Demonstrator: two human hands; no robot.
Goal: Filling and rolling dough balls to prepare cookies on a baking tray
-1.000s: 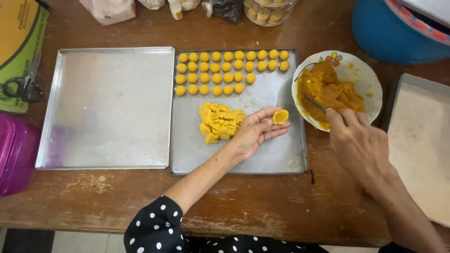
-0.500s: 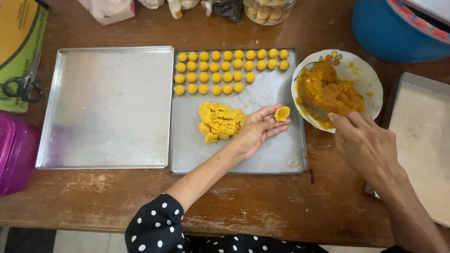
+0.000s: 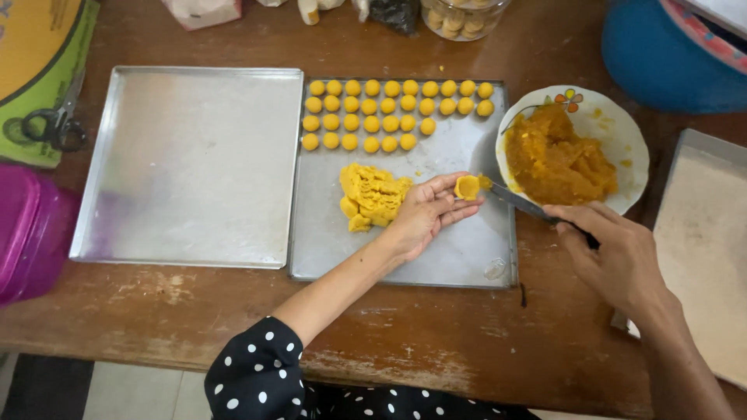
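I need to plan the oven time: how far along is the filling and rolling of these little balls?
Done: about twenty-seven yellow balls sit in rows on the middle tray. In hand: the left hand holds a small dough cup, and the right hand brings a knife tip to it. Left: a dough lump, much orange filling in the plate, and the left tray bare.

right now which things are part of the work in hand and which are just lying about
In use: left hand holding dough cup; right hand with knife; plate of filling; dough lump; tray of balls.

Lying about: empty tray, scissors, cookie jar, pink container.
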